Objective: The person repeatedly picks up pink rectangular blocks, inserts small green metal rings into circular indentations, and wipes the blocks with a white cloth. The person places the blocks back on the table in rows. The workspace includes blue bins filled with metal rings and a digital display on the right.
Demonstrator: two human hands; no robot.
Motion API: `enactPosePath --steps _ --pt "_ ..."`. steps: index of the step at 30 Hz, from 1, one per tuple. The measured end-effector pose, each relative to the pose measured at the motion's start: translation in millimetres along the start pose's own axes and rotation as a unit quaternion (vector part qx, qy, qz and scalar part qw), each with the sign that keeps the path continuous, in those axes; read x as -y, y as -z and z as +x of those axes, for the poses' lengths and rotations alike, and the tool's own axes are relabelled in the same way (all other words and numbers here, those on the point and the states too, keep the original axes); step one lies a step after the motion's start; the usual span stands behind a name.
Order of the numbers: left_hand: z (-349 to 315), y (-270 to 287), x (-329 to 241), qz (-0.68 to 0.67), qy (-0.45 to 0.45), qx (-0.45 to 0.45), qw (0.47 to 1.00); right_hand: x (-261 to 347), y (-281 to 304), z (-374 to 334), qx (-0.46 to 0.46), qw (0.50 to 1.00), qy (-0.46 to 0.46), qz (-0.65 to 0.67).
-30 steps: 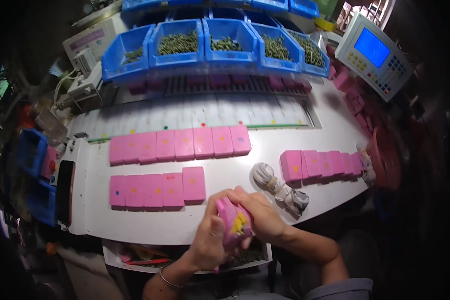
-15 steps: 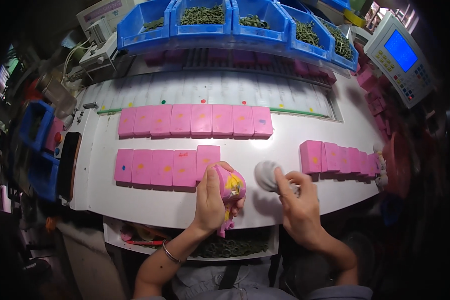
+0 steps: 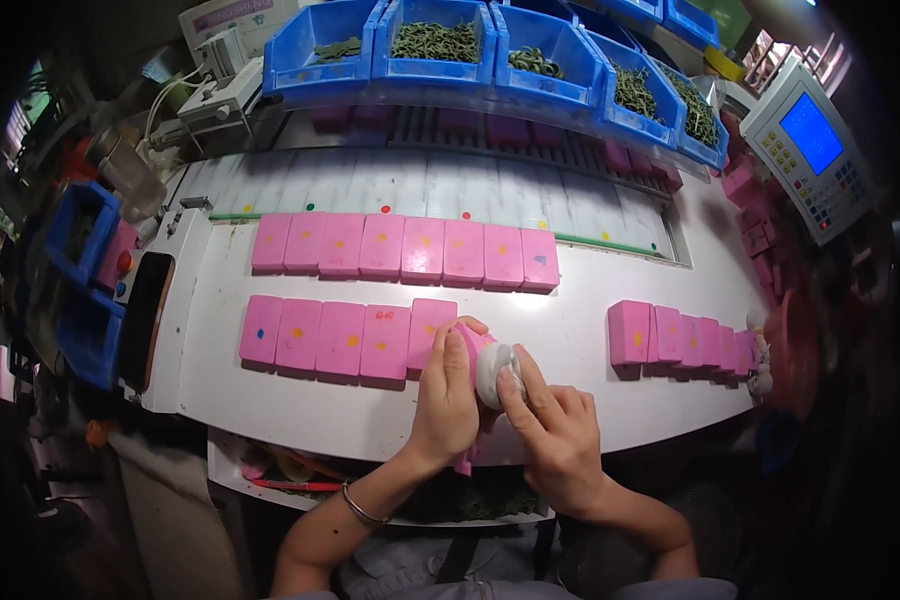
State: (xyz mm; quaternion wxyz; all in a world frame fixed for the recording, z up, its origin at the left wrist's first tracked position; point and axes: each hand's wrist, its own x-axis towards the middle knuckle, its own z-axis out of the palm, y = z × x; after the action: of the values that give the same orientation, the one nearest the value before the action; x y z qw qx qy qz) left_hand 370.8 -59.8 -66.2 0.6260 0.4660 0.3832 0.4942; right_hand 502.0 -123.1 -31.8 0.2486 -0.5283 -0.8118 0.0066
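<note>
Over a white surface (image 3: 305, 415), the left hand (image 3: 444, 405) has its fingers wrapped around a pink block (image 3: 473, 345); the right hand (image 3: 562, 440) grips a whitish bundle (image 3: 489, 374) at the block's right side, near rows of similar blocks (image 3: 423, 250)

the pink piece (image 3: 475, 345) is held in the left hand (image 3: 444, 405), mostly hidden, with a ragged pink tail (image 3: 464, 466) hanging below. the rounded, grey-white bundle (image 3: 494, 374) is in the right hand (image 3: 560, 430), its broad, domed end facing the pink piece, covering part of it; its narrower part is hidden by fingers.
</note>
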Motion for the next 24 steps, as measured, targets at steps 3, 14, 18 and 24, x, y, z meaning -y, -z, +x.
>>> enactPosePath --steps 3,14,18,24 --pt "-1.4 3.3 -4.7 -0.035 0.038 0.015 0.999 -1.7 14.4 5.1 0.041 0.997 -0.031 0.064" --pt "6.1 4.2 -1.6 0.050 -0.009 0.029 0.998 1.4 5.9 3.2 -0.012 1.000 -0.022 0.006" --pt "6.9 1.8 -2.1 0.026 -0.048 0.050 0.997 0.5 7.0 6.1 0.018 1.000 -0.007 -0.014" --pt "-2.7 9.6 -12.6 -0.097 0.001 0.037 0.995 10.6 15.6 -4.4 -0.051 0.998 -0.020 0.014"
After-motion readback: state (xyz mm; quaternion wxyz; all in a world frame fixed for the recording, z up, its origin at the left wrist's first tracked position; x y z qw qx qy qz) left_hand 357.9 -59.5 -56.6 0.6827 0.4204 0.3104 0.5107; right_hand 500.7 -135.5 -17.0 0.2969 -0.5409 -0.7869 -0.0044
